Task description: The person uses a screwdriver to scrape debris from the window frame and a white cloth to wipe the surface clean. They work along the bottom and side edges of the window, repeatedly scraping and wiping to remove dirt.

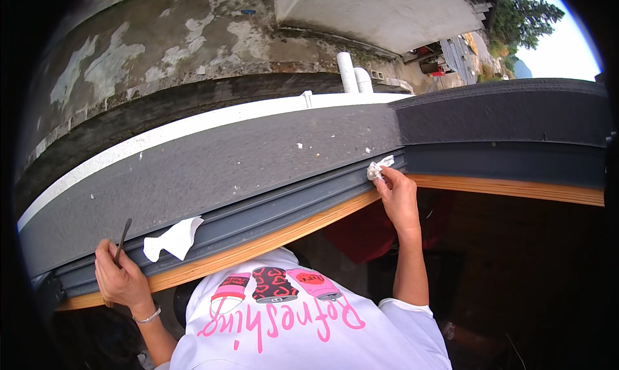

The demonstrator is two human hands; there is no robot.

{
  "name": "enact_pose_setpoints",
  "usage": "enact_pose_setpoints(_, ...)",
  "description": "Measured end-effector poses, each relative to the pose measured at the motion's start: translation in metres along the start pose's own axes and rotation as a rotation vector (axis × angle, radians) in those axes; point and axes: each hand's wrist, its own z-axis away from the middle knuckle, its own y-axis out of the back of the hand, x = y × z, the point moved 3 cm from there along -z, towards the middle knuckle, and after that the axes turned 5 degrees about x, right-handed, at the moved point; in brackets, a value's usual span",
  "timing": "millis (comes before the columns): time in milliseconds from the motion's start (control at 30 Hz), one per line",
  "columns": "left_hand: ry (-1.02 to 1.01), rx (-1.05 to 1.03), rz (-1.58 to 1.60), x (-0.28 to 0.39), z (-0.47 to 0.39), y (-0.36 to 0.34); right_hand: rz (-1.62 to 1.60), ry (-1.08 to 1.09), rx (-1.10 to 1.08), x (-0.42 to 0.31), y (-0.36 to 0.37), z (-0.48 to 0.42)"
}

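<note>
My right hand pinches a crumpled white tissue between thumb and fingers. It is at the right end of the grey metal window track, close to the corner of the frame. At the track's left end, my left hand grips a thin dark-tipped tool, its tip pointing up and outward; the kind of tool cannot be made out. A second white tissue lies on the track, just right of my left hand. Light wooden trim runs along the inner side of the track.
Beyond the track, a dark grey outer sill carries small white scraps and ends in a white edge. White pipes rise past it, above stained concrete ground. The side frame bounds the right.
</note>
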Motion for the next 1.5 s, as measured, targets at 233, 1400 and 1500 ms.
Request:
enact_pose_setpoints(233,0.036,-0.044,-0.027,-0.006,0.005,-0.002,0.066,-0.04,-0.034,-0.029,-0.008,0.003)
enact_pose_setpoints(1400,0.001,-0.018,-0.044,0.004,-0.004,0.003,0.511,-0.227,-0.22,-0.037,-0.021,-0.033)
enact_pose_setpoints(1500,0.004,-0.025,-0.048,0.006,-0.004,0.004,0.516,-0.246,-0.181,-0.027,-0.025,-0.034)
